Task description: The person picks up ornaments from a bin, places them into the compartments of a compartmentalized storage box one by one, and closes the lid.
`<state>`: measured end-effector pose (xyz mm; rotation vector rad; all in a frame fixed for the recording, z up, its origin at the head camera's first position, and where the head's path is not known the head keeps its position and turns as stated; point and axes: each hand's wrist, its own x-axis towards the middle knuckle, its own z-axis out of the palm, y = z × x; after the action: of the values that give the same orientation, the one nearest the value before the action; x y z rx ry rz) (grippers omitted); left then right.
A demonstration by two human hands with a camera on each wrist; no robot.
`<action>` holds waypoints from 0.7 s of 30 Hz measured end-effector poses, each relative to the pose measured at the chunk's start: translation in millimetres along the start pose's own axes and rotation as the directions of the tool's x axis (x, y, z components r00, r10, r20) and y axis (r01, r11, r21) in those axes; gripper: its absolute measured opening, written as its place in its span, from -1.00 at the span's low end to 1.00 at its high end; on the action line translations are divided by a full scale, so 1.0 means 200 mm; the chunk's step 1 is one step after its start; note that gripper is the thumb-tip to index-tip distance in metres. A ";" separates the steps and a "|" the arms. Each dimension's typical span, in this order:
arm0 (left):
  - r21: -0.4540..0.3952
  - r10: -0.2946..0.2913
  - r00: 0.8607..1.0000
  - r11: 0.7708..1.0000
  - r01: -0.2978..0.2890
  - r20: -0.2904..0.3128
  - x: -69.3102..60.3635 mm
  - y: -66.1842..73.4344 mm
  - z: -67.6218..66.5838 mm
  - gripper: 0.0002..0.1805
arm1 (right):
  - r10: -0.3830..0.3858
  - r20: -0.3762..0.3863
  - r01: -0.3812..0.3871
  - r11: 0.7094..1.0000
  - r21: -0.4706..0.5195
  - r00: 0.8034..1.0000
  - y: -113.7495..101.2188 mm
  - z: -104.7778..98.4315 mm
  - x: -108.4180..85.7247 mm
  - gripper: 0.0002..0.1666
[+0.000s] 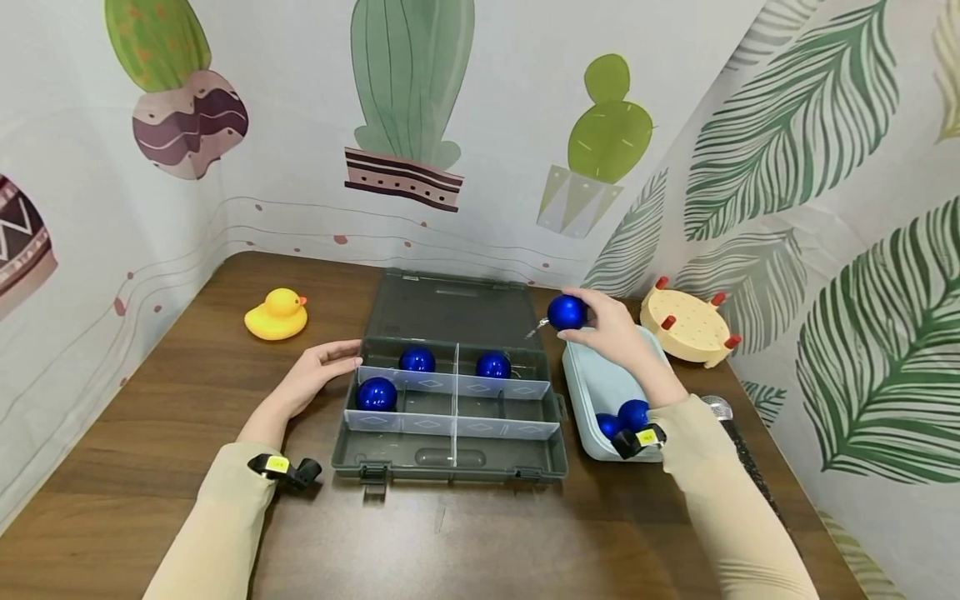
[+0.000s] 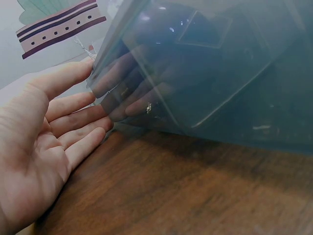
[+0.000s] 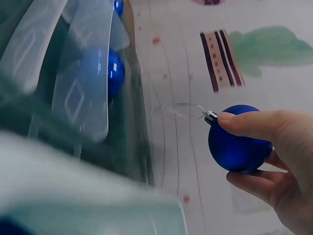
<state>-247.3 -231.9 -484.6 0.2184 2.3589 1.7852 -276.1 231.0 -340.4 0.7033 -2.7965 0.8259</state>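
Note:
My right hand (image 1: 613, 332) pinches a matte blue Christmas ball (image 1: 566, 312) between thumb and fingers, above the far end of a pale blue bin (image 1: 576, 392). In the right wrist view, a silver cap (image 3: 211, 117) and a thin wire loop show on that ball. The grey translucent compartment box (image 1: 393, 447) has its lid (image 1: 450, 310) folded back. Glossy blue balls lie in its back left (image 1: 417, 358), back right (image 1: 493, 365) and middle left (image 1: 377, 394) compartments. With fingers extended, my left hand (image 1: 318, 377) touches the box's left side.
Blue balls (image 1: 633, 414) sit at the near end of the bin, partly behind my right wrist. A yellow rubber duck (image 1: 277, 315) stands at the left. Right of the bin are an upturned cream stool with red-tipped legs (image 1: 686, 325) and a microphone (image 1: 717, 407).

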 end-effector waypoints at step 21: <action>-0.009 0.006 1.000 1.000 -0.006 -0.004 0.00 0.01 0.00 -0.35 | -0.181 0.054 0.172 0.976 0.133 0.982 -0.42 0.26 0.09 -0.21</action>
<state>-246.8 -231.6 -483.6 0.2209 2.3555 1.8000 -252.8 133.0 -339.3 1.0005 -2.7048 0.9698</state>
